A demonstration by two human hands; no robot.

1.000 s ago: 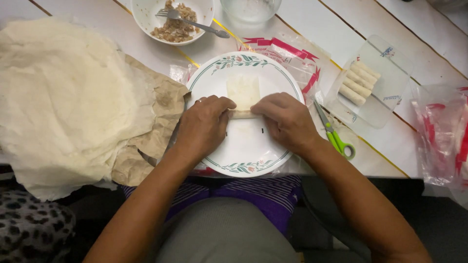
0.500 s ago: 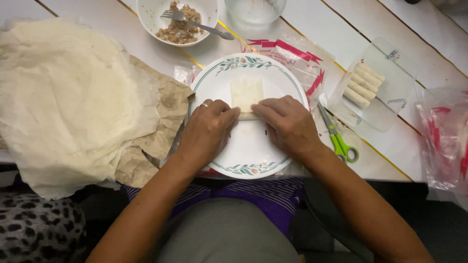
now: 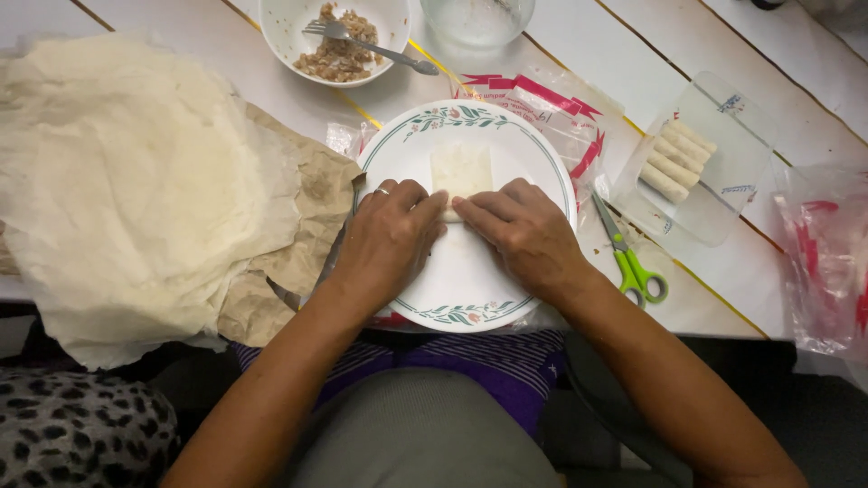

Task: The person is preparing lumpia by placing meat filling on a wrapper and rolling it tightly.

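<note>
White planks form the bench (image 3: 579, 54), on which a flower-rimmed plate (image 3: 533, 154) is set. A pale, thin wrapper (image 3: 461, 169) is laid flat at the plate's middle. Its near edge is pinched by the fingers of the left hand (image 3: 391, 237) and right hand (image 3: 524, 235).

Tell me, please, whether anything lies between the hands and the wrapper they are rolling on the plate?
Nothing visible does: the left hand and right hand rest directly on the wrapper, fingertips meeting over its near edge on the plate.
</note>
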